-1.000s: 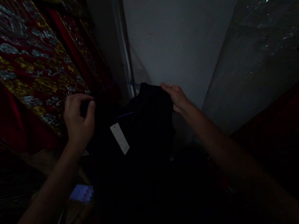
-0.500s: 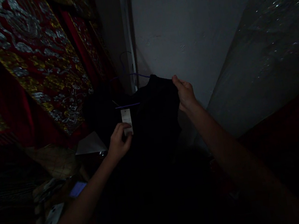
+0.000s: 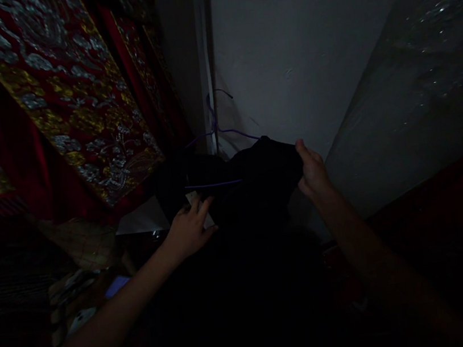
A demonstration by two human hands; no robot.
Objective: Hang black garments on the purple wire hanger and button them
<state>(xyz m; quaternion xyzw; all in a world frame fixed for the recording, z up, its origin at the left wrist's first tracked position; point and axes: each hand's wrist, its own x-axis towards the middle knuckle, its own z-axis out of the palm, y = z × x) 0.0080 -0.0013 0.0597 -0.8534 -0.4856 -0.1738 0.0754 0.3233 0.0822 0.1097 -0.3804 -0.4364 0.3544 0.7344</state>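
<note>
A black garment point(image 3: 255, 187) hangs on a thin purple wire hanger point(image 3: 219, 132) in front of me. My right hand point(image 3: 312, 171) is closed, pinching the garment's right shoulder. My left hand point(image 3: 190, 231) rests on the garment's front with fingers stretched over a white paper tag point(image 3: 203, 215), which it mostly covers. The lower part of the garment is lost in darkness.
Red fabrics with gold and silver embroidery point(image 3: 66, 99) hang at the left. A pale wall point(image 3: 291, 44) stands behind, and a clear plastic-covered item point(image 3: 417, 84) leans at the right. Papers and a small lit screen point(image 3: 118, 284) lie low at the left.
My left hand let go of the garment's left shoulder, dropped to the white tag and now lies over it. The garment and my right hand have sunk lower in view.
</note>
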